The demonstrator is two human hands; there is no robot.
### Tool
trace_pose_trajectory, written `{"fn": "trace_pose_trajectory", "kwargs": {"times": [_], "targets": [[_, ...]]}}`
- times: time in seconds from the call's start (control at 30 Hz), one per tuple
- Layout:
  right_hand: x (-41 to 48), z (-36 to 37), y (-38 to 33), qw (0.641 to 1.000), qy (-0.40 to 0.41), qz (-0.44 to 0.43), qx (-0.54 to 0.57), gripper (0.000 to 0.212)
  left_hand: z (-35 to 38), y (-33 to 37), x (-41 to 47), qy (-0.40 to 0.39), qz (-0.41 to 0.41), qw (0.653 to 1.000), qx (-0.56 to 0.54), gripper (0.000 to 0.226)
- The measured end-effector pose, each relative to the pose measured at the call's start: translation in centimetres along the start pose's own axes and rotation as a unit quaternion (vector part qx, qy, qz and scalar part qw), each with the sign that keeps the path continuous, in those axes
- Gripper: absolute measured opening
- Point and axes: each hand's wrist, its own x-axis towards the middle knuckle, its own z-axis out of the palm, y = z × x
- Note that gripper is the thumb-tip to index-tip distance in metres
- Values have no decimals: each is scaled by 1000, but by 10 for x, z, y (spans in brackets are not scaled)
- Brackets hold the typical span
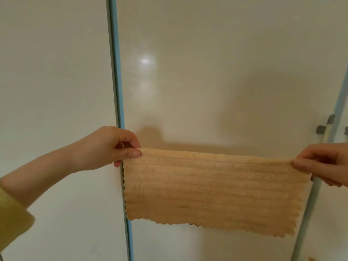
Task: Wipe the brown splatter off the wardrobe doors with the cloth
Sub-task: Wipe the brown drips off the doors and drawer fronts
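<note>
Wardrobe doors (188,81) — glossy cream, blue-edged; metal fittings (320,129) at right.

The right hand (326,163) is cropped by the right frame edge, wrist unseen. The ribbed peach fleece cloth (216,187) conceals fingertips of it and of the left hand (111,147), plus part of the glossy cream wardrobe door (207,72). The outermost grey metal handle (346,130) is cropped.

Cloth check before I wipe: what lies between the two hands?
Head view: only the cloth spans from the left hand to the right hand, each pinching a top corner.
</note>
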Motion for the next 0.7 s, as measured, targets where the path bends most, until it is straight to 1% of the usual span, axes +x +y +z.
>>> {"fn": "trace_pose_trajectory", "kwargs": {"times": [0.03,0.07,0.17,0.23,0.37,0.47,0.57,0.7], "targets": [[5,-9,-11,1000,8,7,19,23,-12,7,4,7,3,1000,7,9],[8,-15,-19,999,7,17,35,16,-21,13,7,17,4,1000,10,8],[13,-36,-49,996,23,59,61,17,-49,27,14,53,4,999,-8,11],[14,-47,-67,991,45,86,92,19,-62,35,18,74,-6,996,-47,12],[17,-66,-93,981,85,119,127,16,-83,51,27,92,-24,982,-162,10],[19,-82,-105,977,114,129,125,14,-95,63,37,117,-23,972,-202,12],[19,-96,-115,968,146,138,148,13,-107,72,45,131,-4,972,-196,16],[15,-110,-124,953,189,155,181,11,-113,83,58,140,27,979,-148,11]]}}
